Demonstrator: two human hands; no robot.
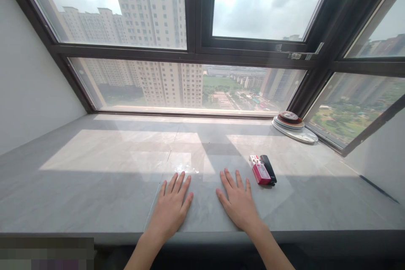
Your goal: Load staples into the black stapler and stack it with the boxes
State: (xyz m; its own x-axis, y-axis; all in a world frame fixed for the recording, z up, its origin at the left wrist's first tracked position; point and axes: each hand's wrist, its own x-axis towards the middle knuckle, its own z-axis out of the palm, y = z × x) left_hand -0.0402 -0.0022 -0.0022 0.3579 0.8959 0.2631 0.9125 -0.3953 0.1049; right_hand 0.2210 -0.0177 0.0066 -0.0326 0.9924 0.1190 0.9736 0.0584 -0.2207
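Both of my hands lie flat, palms down, on a grey stone window ledge (110, 168). My left hand (172, 204) has its fingers stretched out and holds nothing. A short gap away rests my right hand (238, 200), fingers spread, also holding nothing. Just right of my right hand's fingertips lie a small red and white box (260, 172) and a black oblong object (269, 168), side by side and touching. Neither hand touches them.
A stack of round plates (292, 126) stands at the ledge's far right corner by the glass. Dark-framed windows (193, 55) run along the back and right, a white wall (28, 88) closes the left. The ledge's front edge (95, 236) is near my wrists.
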